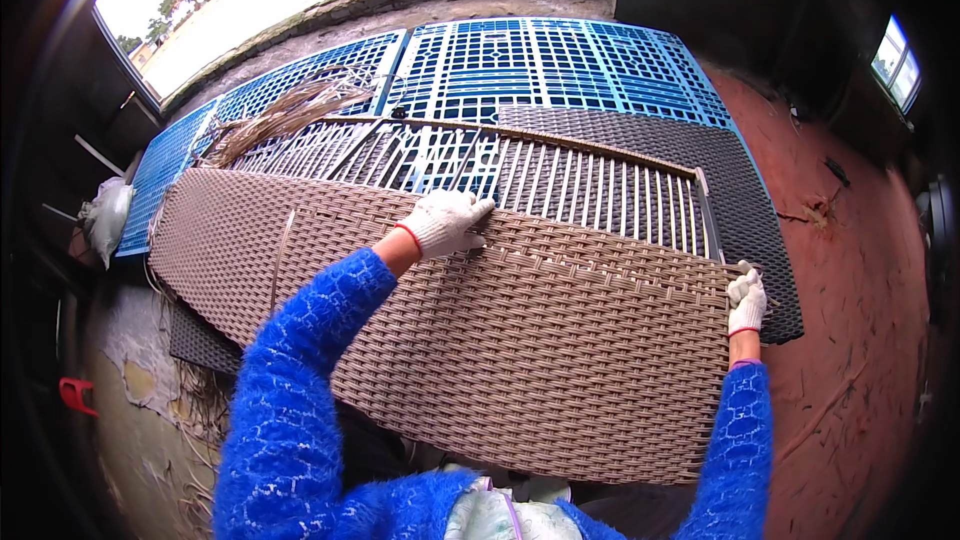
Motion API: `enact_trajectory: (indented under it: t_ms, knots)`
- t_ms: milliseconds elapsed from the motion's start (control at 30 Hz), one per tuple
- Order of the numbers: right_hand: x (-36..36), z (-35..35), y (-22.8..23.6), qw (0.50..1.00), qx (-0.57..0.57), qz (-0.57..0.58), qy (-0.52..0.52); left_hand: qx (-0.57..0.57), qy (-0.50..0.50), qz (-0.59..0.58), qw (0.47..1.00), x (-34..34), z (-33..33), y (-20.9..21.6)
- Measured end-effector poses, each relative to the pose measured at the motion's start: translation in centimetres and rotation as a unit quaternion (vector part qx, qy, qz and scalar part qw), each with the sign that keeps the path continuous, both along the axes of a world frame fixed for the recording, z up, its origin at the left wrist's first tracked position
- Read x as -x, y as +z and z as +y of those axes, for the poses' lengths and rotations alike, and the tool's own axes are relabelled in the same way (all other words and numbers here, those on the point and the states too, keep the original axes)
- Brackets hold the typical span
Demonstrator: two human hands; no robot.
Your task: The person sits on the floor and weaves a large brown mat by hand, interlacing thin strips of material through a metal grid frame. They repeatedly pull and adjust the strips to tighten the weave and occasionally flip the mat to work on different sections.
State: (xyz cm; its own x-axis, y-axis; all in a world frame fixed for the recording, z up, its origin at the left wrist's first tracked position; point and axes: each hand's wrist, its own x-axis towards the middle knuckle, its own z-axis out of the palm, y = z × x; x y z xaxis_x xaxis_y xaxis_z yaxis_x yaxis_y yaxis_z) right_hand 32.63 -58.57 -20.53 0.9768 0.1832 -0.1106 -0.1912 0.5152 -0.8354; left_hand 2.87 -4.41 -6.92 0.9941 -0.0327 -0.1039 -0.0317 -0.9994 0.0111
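A large brown woven wicker panel point(540, 340) lies tilted across the front of the work surface, its near edge close to my body. My left hand point(445, 222), in a white knit glove with a red cuff, rests on the panel near its upper edge, thumb and forefinger apart. My right hand point(746, 300), gloved alike, has its fingers curled round the panel's upper right corner. Beyond the weave, a frame part with bare pale strands point(600, 195) shows, bordered by a dark brown bar point(600, 148).
Blue plastic grid pallets point(560, 65) form the surface, partly under a dark woven sheet point(640, 130). Loose brown strands point(290, 112) lie in a bundle at the far left. A white sack point(108, 215) stands left; a red object point(77, 396) lies on the floor point(840, 360).
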Motion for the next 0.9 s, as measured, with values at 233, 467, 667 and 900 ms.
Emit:
enact_trajectory:
  t_ms: [233,467,667,900]
  knots:
    - [0.8,2.5,2.7,0.974,0.213,-0.05,-0.057,-0.03,-0.068,-0.02,0.997,-1.1,-1.7,-0.3]
    - [-0.9,1.1,1.2,0.981,0.184,-0.061,-0.026,-0.032,-0.099,-0.015,0.995,-1.2,-1.0,0.1]
    - [-2.9,-2.1,-2.8,0.998,0.055,0.013,-0.022,-0.017,-0.069,-0.055,0.996,-0.5,-0.7,-0.7]
    - [-1.0,0.0,0.3,0.97,0.221,-0.017,-0.102,0.056,-0.065,-0.074,0.994,0.7,0.2,-0.3]
